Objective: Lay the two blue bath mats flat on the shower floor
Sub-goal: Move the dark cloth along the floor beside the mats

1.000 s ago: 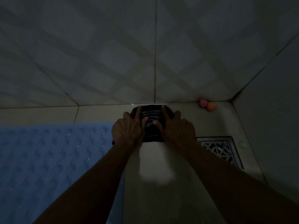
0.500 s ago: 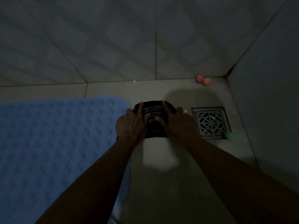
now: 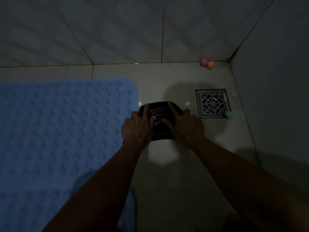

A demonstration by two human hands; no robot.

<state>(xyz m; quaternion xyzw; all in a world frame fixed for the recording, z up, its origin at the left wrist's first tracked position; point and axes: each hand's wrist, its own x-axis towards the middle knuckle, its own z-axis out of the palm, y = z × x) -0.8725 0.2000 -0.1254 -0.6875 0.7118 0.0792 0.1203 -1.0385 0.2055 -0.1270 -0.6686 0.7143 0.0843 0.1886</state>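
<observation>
Dim tiled shower corner. One blue mat [image 3: 55, 131] lies flat on the floor [image 3: 167, 190]; left hand [image 3: 136, 127] and right hand [image 3: 187, 126] jointly grip a dark striped object [image 3: 159, 114] beside the drain [image 3: 212, 103].

You will find no text, label, brand or number to read here, though the dim light may hide small print.

We are seeing pink [image 3: 203, 61] and orange [image 3: 210, 64] balls sitting in the floor's far corner and green balls [image 3: 228, 114] touching the square drain [image 3: 212, 103].
</observation>
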